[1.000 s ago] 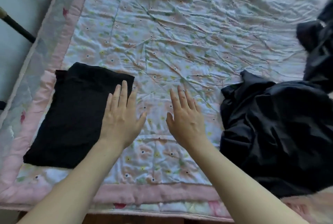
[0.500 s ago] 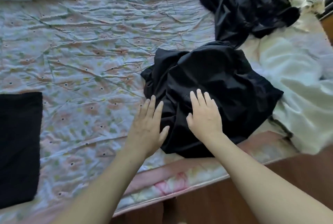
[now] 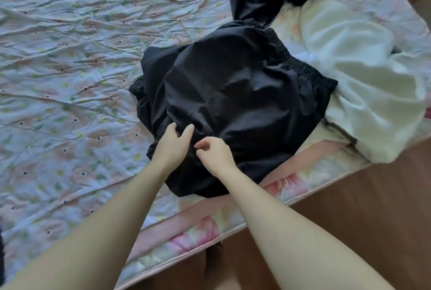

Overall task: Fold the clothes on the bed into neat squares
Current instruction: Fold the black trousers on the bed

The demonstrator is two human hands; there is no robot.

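Both hands pinch the near edge of the crumpled black shorts point(image 3: 233, 94), left hand point(image 3: 172, 143) beside right hand point(image 3: 215, 153), elastic waistband point(image 3: 300, 66) lying far-right.

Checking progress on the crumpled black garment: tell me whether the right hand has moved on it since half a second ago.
Yes. The right hand has drawn back toward the bed's near edge across the black garment, and its fingers, flat before, now curl into the fabric.

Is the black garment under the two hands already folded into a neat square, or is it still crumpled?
Still crumpled. The black garment lies in an uneven heap with loose folds and its elastic waistband bunched; both hands pinch its near part.
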